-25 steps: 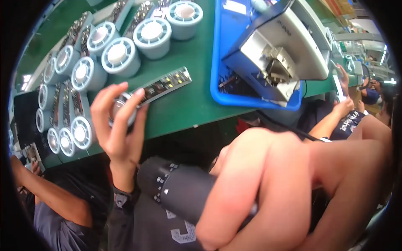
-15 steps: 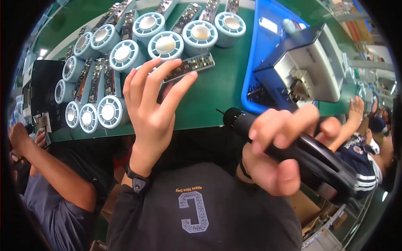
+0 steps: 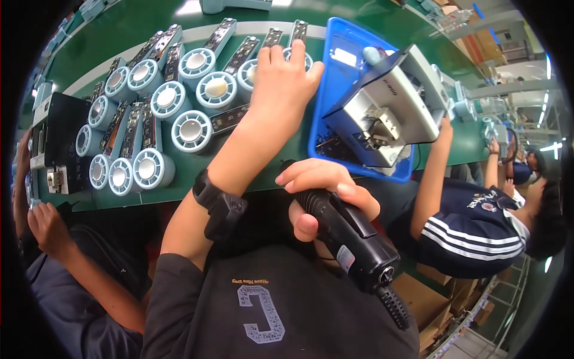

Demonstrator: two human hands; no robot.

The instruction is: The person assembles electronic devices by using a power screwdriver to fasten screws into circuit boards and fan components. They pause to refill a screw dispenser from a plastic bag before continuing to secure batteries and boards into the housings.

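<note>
My left hand (image 3: 281,87) reaches across the bench, fingers spread over a light-blue plastic unit (image 3: 303,60) at the right end of the group. Its round head shows between my index finger and thumb; contact is hard to judge. My right hand (image 3: 335,194) is wrapped around a black corded electric screwdriver (image 3: 353,233), its tip hidden behind my fingers. Under my left forearm lies another such unit (image 3: 191,131), with a spoked round head and a circuit board along its handle. Several similar units (image 3: 170,100) lie to the left in rows.
To the right is a blue tray (image 3: 320,113), with a silver-and-black machine (image 3: 388,113) tilted in it. A black box-shaped device (image 3: 63,140) stands at the bench's left end. One person's arm (image 3: 98,278) is at left; another's arm (image 3: 433,173) is at right.
My left hand has left the nearer unit and moved farther out, to the one at the right end. My right hand has drawn the screwdriver leftward, and its back end now hangs lower.
</note>
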